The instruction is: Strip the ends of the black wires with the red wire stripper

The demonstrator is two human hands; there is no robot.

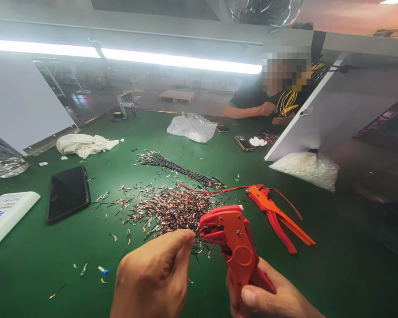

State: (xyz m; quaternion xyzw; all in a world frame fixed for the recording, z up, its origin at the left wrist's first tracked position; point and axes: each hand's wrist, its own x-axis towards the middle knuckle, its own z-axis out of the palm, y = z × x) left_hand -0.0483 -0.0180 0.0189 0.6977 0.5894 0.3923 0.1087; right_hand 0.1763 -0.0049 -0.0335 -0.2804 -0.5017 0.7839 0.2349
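Head view: my right hand (272, 292) is closed around the red wire stripper (239, 240), its mouth turned left, seemingly to meet the dark wire (197, 235), mostly hidden, which my left hand (154, 273) pinches near the clippings pile (177, 206).

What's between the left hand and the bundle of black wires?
In the head view, a pile of black and copper-coloured wire clippings lies between the left hand and the bundle of black wires.
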